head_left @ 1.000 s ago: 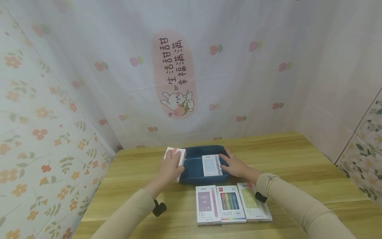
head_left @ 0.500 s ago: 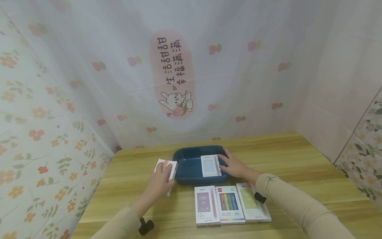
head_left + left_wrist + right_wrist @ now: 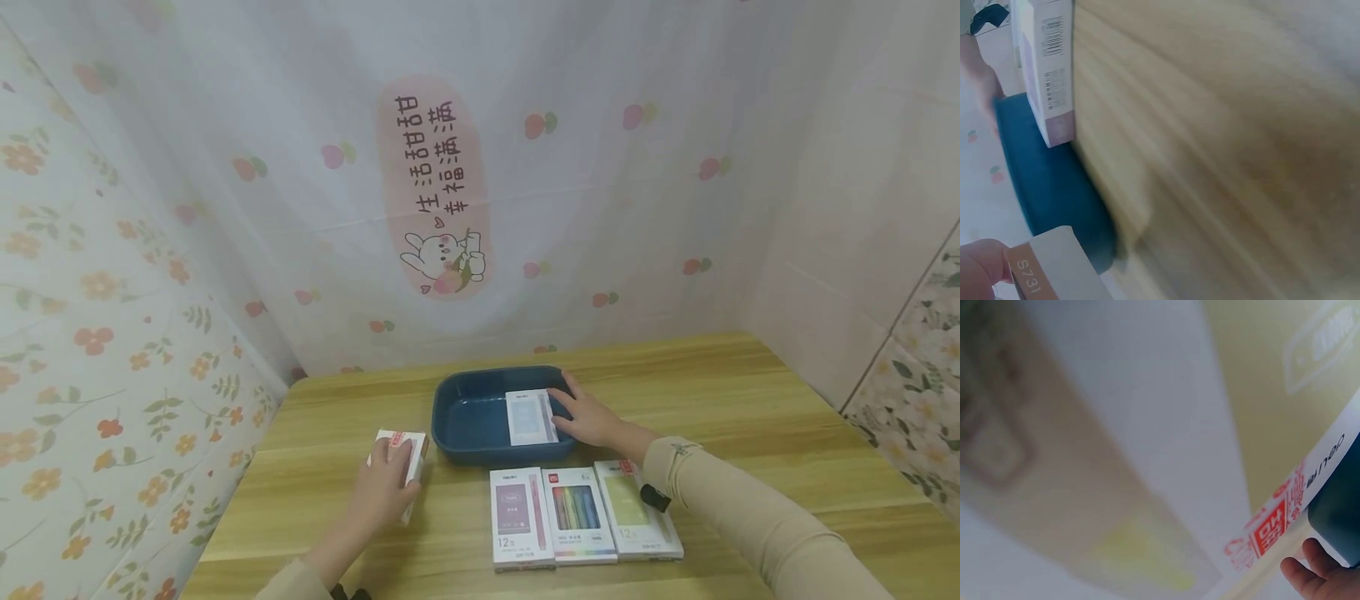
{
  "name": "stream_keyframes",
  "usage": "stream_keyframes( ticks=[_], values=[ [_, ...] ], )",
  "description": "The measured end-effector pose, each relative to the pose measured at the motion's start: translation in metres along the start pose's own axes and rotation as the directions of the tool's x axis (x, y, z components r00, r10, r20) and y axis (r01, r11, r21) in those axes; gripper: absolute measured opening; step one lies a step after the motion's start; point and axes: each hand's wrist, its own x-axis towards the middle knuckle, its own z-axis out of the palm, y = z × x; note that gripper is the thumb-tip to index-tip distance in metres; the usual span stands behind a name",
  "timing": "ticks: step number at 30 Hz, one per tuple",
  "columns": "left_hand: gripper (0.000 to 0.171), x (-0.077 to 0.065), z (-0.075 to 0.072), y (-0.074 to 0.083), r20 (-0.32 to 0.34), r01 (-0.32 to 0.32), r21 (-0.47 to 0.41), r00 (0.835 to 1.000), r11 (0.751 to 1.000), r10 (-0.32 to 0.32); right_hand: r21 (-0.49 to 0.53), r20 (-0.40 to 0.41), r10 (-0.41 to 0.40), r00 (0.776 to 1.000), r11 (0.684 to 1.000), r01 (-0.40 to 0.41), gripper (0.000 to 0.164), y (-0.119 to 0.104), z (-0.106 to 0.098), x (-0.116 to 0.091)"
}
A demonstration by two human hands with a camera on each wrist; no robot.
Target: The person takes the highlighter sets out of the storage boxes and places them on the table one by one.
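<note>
My left hand [image 3: 378,492] grips a white box [image 3: 416,454] with a red seal, left of the blue tray [image 3: 465,454]. In the left wrist view, a fingertip lies against the held box's brown end, marked S731 [image 3: 1060,265]. At the tray's right rim rests my right hand [image 3: 592,417], fingers extended, fingertips over the edge of a white box with a pale blue panel [image 3: 529,417] that leans inside the tray. Two of its fingers [image 3: 1310,572] show apart beside the tray in the right wrist view.
In front of the tray lie three boxes side by side: one with a purple panel [image 3: 513,508], one of colourful pens [image 3: 576,507], one with a yellow panel [image 3: 626,500], partly under my right forearm. A floral curtain stands behind the wooden table [image 3: 697,383].
My left hand has carried its white box from over the tray's left rim toward me and left, low by the table. The right hand has stayed at the tray.
</note>
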Motion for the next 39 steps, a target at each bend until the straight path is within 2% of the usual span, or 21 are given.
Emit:
stream_keyframes(
  ticks=[4, 11, 19, 24, 32, 36, 39],
  values=[
    [0.057, -0.004, 0.007, -0.007, 0.046, 0.037, 0.009, 0.998, 0.999, -0.037, 0.005, -0.001, -0.005, 1.000, 1.000, 0.005, 0.055, -0.001, 0.000, 0.000],
    [0.056, -0.010, 0.020, -0.009, 0.081, 0.034, 0.047, 0.996, 0.998, -0.038, 0.007, 0.009, 0.007, 1.000, 1.000, -0.007, 0.056, 0.001, 0.001, 0.002],
    [0.056, -0.019, 0.032, -0.003, 0.140, 0.048, 0.023, 0.989, 0.999, -0.051, 0.010, 0.005, 0.003, 1.000, 1.000, -0.003, 0.056, 0.003, 0.002, 0.001],
    [0.058, -0.023, 0.036, 0.004, 0.145, 0.045, 0.012, 0.988, 0.999, -0.046, 0.003, 0.008, 0.003, 1.000, 1.000, -0.003, 0.056, 0.003, 0.002, 0.002],
    [0.059, -0.022, 0.039, 0.015, 0.128, -0.009, 0.008, 0.992, 1.000, 0.008, 0.003, -0.003, -0.006, 1.000, 1.000, 0.006, 0.055, 0.003, 0.001, 0.002],
    [0.064, -0.019, 0.041, 0.016, 0.183, -0.061, 0.038, 0.982, 0.997, 0.053, -0.003, -0.002, -0.006, 1.000, 1.000, 0.006, 0.054, 0.004, 0.002, 0.002],
    [0.069, -0.018, 0.041, 0.016, 0.250, -0.095, 0.012, 0.964, 0.995, 0.089, -0.009, -0.004, -0.005, 1.000, 1.000, 0.005, 0.054, 0.004, 0.002, 0.003]
  ],
)
